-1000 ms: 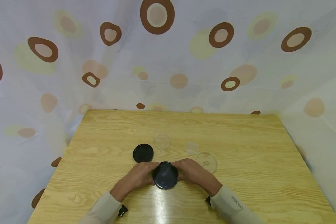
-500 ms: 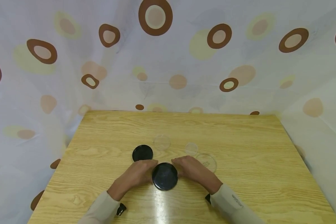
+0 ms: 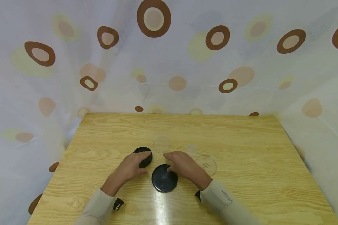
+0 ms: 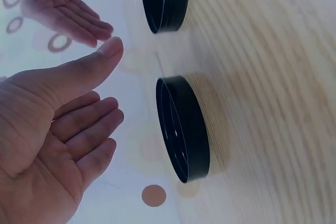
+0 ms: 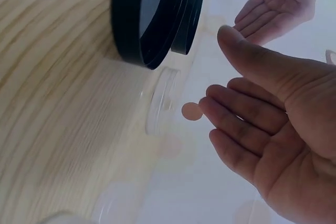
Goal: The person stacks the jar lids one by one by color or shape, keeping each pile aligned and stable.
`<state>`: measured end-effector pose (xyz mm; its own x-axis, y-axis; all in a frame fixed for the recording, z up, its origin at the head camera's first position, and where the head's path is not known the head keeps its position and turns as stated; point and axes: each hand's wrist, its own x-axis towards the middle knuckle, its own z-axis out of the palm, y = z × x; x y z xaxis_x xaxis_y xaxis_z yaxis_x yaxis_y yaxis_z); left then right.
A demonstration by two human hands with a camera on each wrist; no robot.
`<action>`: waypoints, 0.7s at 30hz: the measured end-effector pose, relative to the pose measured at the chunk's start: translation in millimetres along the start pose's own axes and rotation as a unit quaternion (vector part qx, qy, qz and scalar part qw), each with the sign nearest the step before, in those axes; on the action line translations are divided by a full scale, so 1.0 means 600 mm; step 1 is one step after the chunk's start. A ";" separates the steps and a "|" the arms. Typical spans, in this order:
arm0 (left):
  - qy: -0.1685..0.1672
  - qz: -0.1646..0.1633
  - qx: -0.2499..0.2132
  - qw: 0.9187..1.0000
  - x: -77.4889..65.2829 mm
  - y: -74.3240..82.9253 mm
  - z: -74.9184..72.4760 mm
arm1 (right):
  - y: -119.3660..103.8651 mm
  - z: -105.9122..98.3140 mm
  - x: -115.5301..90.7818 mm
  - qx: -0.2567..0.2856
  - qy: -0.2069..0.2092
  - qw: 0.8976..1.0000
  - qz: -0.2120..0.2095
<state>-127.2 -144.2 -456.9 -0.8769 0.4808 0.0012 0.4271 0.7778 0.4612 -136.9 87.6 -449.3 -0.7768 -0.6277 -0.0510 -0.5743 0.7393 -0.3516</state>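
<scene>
My left hand (image 3: 128, 168) hovers over the smaller round black shallow dish (image 3: 147, 160), partly covering it in the head view. Its fingers are extended and hold nothing. My right hand (image 3: 184, 167) is above the far right side of the larger round black dish (image 3: 162, 182), thumb apart from the fingers, also holding nothing. Seen from the left wrist, the smaller black dish (image 4: 190, 129) has a low straight wall and lies apart from the larger one (image 4: 176, 3). The right wrist view shows the larger dish (image 5: 127, 24) with what looks like a double rim.
Behind the hands lie a clear round dish (image 3: 161, 144), a smaller clear disc (image 3: 191, 150) and a larger clear dish (image 3: 209, 165) with printing on it. The wooden table (image 3: 242, 140) ends at a patterned curtain (image 3: 180, 56) at the back and sides.
Both hands have let go of the larger black dish, which stays on the table. The left hand has moved left and forward over the smaller dish; the right hand has lifted slightly forward.
</scene>
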 end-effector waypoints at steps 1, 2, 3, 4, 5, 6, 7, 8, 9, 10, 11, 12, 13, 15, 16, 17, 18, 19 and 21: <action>0.003 -0.002 0.001 1.000 0.000 -0.003 -0.001 | -0.002 0.000 0.005 0.002 0.002 1.000 0.003; 0.004 -0.005 -0.001 1.000 0.000 -0.005 -0.003 | -0.003 0.001 0.009 0.005 0.003 1.000 0.008; 0.003 -0.007 -0.001 1.000 0.000 -0.008 -0.004 | -0.005 0.001 0.014 0.007 0.005 1.000 0.011; 0.003 -0.009 0.000 1.000 0.000 -0.010 -0.005 | -0.006 0.002 0.018 0.009 0.007 1.000 0.014; 0.003 -0.010 0.000 1.000 0.000 -0.013 -0.006 | -0.007 0.003 0.022 0.008 0.009 1.000 0.016; 0.003 -0.013 -0.001 1.000 0.000 -0.015 -0.008 | -0.008 0.004 0.026 0.007 0.012 1.000 0.018; 0.004 -0.015 -0.001 1.000 0.000 -0.018 -0.009 | -0.009 0.005 0.030 0.008 0.016 1.000 0.020; 0.007 -0.016 0.001 1.000 0.000 -0.020 -0.010 | -0.010 0.006 0.034 0.011 0.017 1.000 0.024; 0.011 -0.016 0.003 1.000 0.000 -0.024 -0.012 | -0.010 0.008 0.037 0.016 0.020 0.999 0.027; 0.015 -0.015 0.007 1.000 -0.001 -0.027 -0.013 | -0.011 0.009 0.041 0.020 0.021 0.999 0.030; 0.018 -0.016 0.008 1.000 -0.001 -0.031 -0.014 | -0.013 0.010 0.044 0.024 0.023 0.999 0.033; 0.021 -0.015 0.009 1.000 -0.001 -0.035 -0.015 | -0.014 0.011 0.048 0.028 0.024 0.999 0.035; 0.025 -0.014 0.012 1.000 -0.001 -0.038 -0.016 | -0.015 0.013 0.051 0.030 0.024 0.999 0.037; 0.030 -0.013 0.012 0.999 -0.001 -0.045 -0.018 | -0.018 0.015 0.058 0.031 0.023 0.998 0.040; 0.030 -0.014 0.010 0.999 -0.001 -0.047 -0.019 | -0.019 0.017 0.062 0.027 0.023 0.999 0.041; 0.029 -0.017 0.006 0.999 -0.001 -0.049 -0.020 | -0.020 0.018 0.066 0.022 0.021 0.999 0.042; 0.028 -0.019 0.005 0.999 0.000 -0.051 -0.020 | -0.022 0.019 0.069 0.018 0.019 0.999 0.043; 0.027 -0.023 0.003 0.999 0.000 -0.053 -0.020 | -0.023 0.020 0.072 0.014 0.017 0.999 0.044; 0.024 -0.034 -0.007 0.999 0.000 -0.057 -0.020 | -0.026 0.021 0.078 0.009 0.013 0.999 0.048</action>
<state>-144.7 -175.5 -461.7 -0.9135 0.4066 0.0121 0.3635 0.8025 0.4732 -161.0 43.9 -458.2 -0.8351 -0.5467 -0.0615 -0.4914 0.7915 -0.3634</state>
